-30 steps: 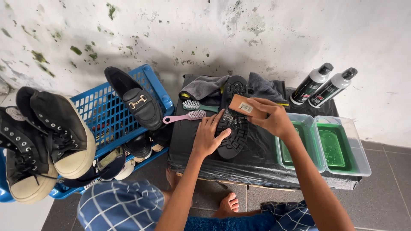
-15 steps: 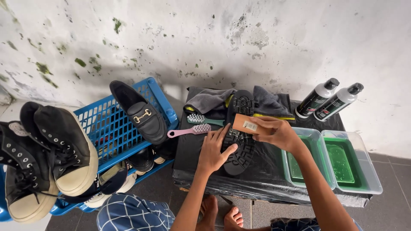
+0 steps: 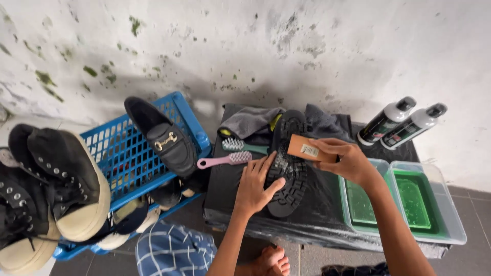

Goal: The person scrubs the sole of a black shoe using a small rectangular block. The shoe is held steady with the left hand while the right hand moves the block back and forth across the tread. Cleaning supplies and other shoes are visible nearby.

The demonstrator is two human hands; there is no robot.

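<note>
A black shoe [image 3: 290, 162] lies sole up on a small table covered in black plastic [image 3: 322, 214]. My left hand [image 3: 255, 186] presses flat on the side of its lugged sole, fingers spread. My right hand [image 3: 343, 159] grips a wooden-backed brush [image 3: 305, 148] held against the upper part of the sole. The sole looks wet and foamy under the brush.
A pink brush [image 3: 225, 160] and a green brush [image 3: 242, 146] lie left of the shoe, grey cloths [image 3: 250, 121] behind. Two dark bottles [image 3: 401, 124] stand at the back right. Clear tubs of green water [image 3: 404, 202] sit right. A blue crate [image 3: 120, 153] with shoes stands left.
The view has shifted and come closer. My right hand with the brush has moved slightly along the sole; my left hand stays on the shoe.
</note>
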